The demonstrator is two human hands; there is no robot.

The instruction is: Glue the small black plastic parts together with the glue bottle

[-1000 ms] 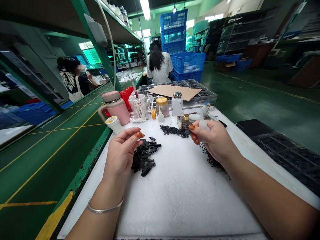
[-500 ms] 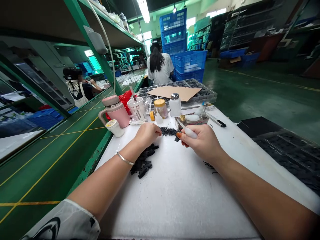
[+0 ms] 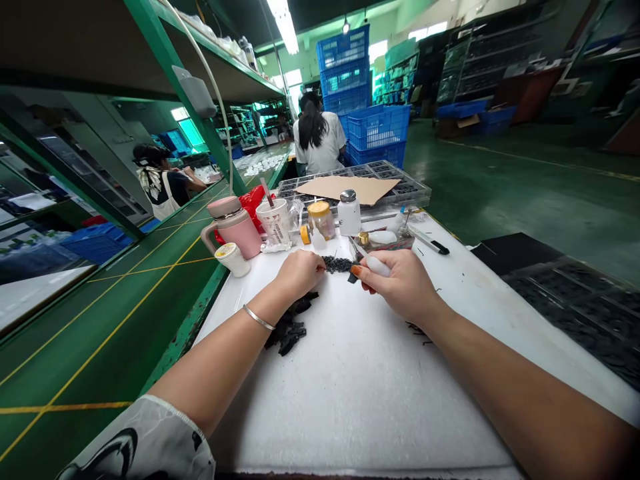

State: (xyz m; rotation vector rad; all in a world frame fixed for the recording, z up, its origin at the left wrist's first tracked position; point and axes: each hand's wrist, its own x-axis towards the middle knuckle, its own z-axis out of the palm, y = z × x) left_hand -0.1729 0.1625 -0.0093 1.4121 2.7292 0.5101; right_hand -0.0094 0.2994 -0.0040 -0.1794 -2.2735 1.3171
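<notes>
My right hand (image 3: 407, 283) is closed around a small white squeeze bottle (image 3: 379, 267) with a thin tip pointing up and left. A small black piece (image 3: 353, 277) also sticks out from the fingertips of that hand. My left hand (image 3: 301, 272) is closed in a pinch at the left edge of a heap of tiny black parts (image 3: 338, 265); whatever is between its fingers is hidden. Larger black pieces (image 3: 289, 333) lie in a pile below the left wrist, partly covered by the forearm. Thin black strips (image 3: 419, 332) lie beside my right wrist.
Along the back of the white table (image 3: 330, 407) stand a pink mug (image 3: 241, 233), a cup with a straw (image 3: 275, 223), a yellow-lidded jar (image 3: 321, 219) and a white bottle (image 3: 349, 215). A utility knife (image 3: 430, 240) lies at right. Cardboard (image 3: 350, 189) covers part of a divided tray (image 3: 413, 187).
My left hand has shifted slightly, its fingers curled in at the edge of the small-parts heap. My right hand keeps its hold on the bottle. The whole view has shifted a little.
</notes>
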